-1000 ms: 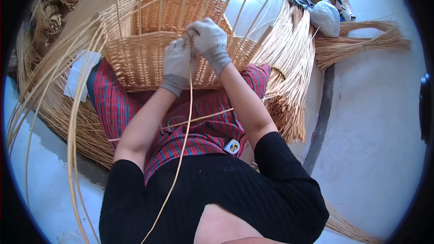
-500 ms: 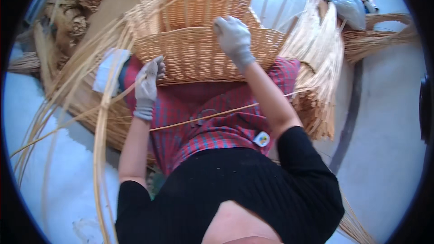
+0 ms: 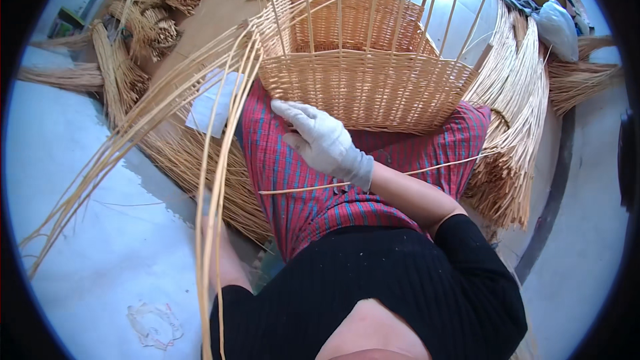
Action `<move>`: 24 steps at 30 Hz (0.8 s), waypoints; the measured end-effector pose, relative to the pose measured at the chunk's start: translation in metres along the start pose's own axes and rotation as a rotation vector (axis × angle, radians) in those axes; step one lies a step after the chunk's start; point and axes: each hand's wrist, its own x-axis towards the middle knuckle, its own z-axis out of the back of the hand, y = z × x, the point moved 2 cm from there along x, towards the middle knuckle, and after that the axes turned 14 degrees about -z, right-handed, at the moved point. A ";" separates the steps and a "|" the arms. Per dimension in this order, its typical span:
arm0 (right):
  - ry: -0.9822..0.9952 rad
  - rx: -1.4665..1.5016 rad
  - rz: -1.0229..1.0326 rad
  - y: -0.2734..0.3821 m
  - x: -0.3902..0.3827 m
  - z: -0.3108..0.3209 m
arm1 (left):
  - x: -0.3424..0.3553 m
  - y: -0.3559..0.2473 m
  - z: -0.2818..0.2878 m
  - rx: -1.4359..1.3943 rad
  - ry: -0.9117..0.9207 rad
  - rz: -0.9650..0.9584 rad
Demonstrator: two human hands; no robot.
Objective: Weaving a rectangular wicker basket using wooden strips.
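Observation:
A half-woven wicker basket (image 3: pixel 367 87) rests tilted on my lap, with upright stakes rising from its near wall. My right hand (image 3: pixel 323 140), in a pale glove, lies at the basket's lower left edge with fingers stretched out and the thumb apart; I see nothing held in it. My left forearm (image 3: pixel 227 253) is low at the left, and the hand itself is blurred and mostly hidden by long willow rods (image 3: pixel 212 227). These rods run out from the basket's left side and bend down past that arm. One thin loose rod (image 3: pixel 303 190) lies across my lap.
Bundles of peeled rods lie to the right (image 3: pixel 510 120) and at the left (image 3: pixel 207 180). More bundles (image 3: pixel 147 20) are piled at the far left. A plastic bag (image 3: pixel 559 30) sits at the far right. A white sheet (image 3: pixel 213 103) is beside my left knee.
My right hand has come down from the basket's rim to its lower left edge. My left hand has left the basket and dropped back low. The view has shifted left.

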 end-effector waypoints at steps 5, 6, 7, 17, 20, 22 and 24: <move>0.085 -0.054 0.161 0.027 0.038 -0.083 | -0.014 0.101 0.002 -0.128 0.418 0.302; 0.066 -0.179 0.186 0.029 0.048 -0.100 | -0.029 0.100 -0.010 -0.148 0.402 0.145; 0.120 -0.316 0.223 0.030 0.057 -0.116 | -0.043 0.089 -0.023 -0.175 0.386 -0.014; 0.328 -0.176 0.765 0.037 0.032 -0.068 | -0.240 -0.159 -0.146 0.169 0.391 -1.178; 0.684 -0.514 0.685 0.049 0.035 -0.034 | -0.302 -0.212 -0.161 0.362 0.379 -1.343; 0.682 -0.405 0.547 0.061 0.060 -0.021 | -0.339 -0.230 -0.170 0.362 0.304 -1.505; 0.597 -0.209 0.519 0.069 0.082 -0.017 | -0.372 -0.241 -0.172 0.211 0.456 -1.771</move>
